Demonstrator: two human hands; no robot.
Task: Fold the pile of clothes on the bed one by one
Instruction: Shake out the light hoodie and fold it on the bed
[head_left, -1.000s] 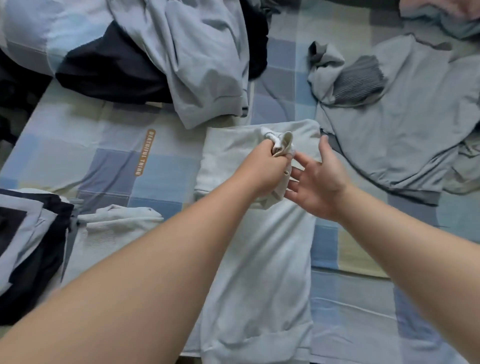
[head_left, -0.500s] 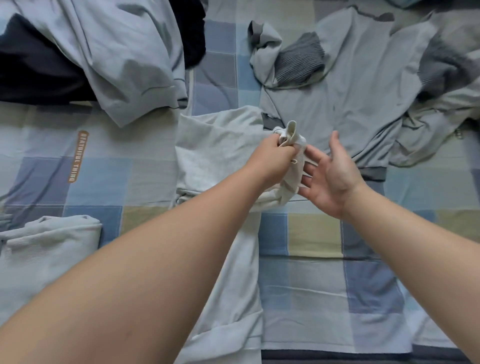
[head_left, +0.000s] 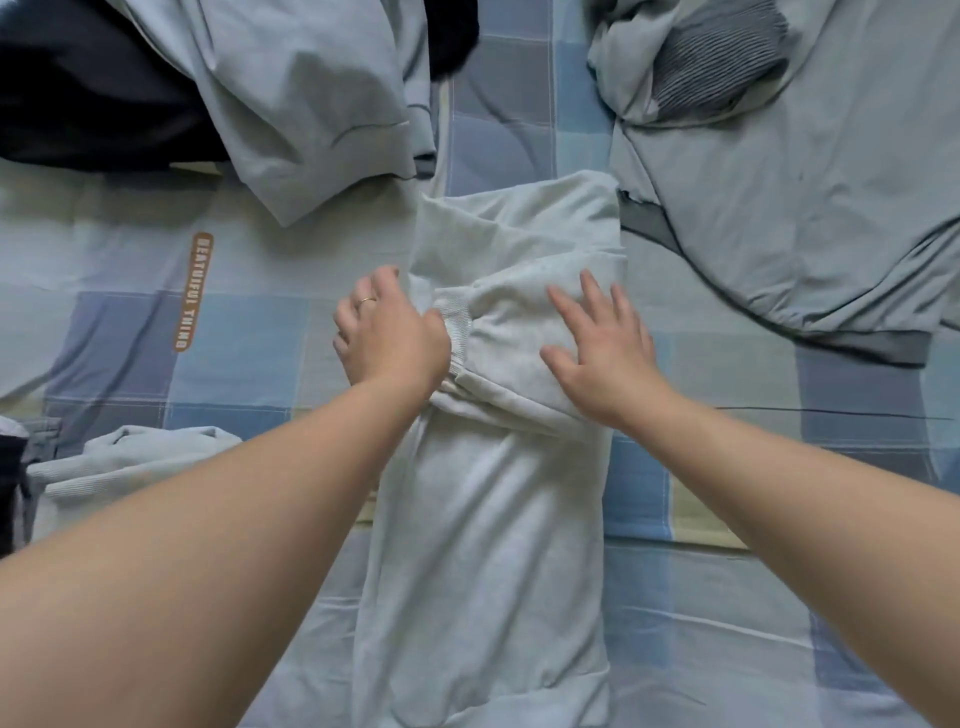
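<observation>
A pale grey-white sweatshirt (head_left: 483, 545) lies lengthwise on the checked bed sheet (head_left: 249, 338), its sides folded in to a narrow strip. One sleeve (head_left: 514, 312) lies across its upper part. My left hand (head_left: 389, 332) is at the strip's left edge, its fingers curled at the sleeve's ribbed cuff (head_left: 460, 332). My right hand (head_left: 602, 348) presses flat on the sleeve, fingers spread. The unfolded pile lies beyond: a light grey garment (head_left: 291, 93) over a dark one (head_left: 88, 104).
A grey sweatshirt (head_left: 779, 208) with a darker hem is spread at the upper right, a ribbed grey piece (head_left: 722, 67) on top of it. A folded pale garment (head_left: 130, 462) and the edge of a dark stack (head_left: 8, 493) lie at the left.
The sleeve that my left hand held up by the cuff now lies across the sweatshirt. My right hand went from open in the air to pressing flat on the sleeve.
</observation>
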